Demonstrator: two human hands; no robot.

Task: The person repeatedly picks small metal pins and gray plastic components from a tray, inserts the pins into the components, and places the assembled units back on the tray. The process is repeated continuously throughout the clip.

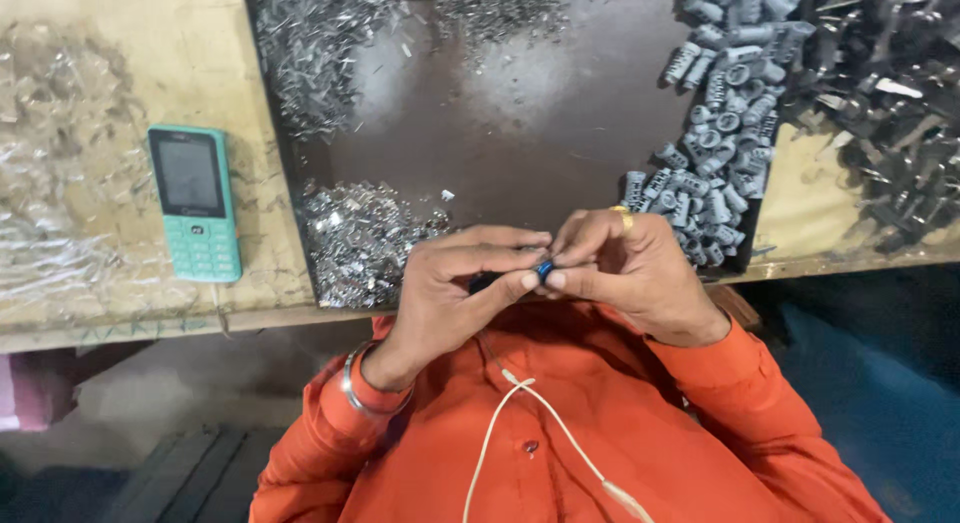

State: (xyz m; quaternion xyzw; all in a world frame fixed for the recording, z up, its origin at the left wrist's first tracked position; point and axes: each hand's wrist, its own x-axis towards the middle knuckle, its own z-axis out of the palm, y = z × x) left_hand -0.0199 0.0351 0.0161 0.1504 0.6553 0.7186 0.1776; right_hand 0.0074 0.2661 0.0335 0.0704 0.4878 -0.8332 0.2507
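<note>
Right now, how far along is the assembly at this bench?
No finished pile is identifiable. In hand: the left hand and right hand pinch one small dark part with a blue end between fingertips. Left: a large heap of grey plastic sleeves and piles of small metal clips on the brown board.

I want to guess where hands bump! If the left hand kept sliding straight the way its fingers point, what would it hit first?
The left hand points toward the right hand, so it would meet those fingers right away; they already pinch the same small dark part together.
</note>
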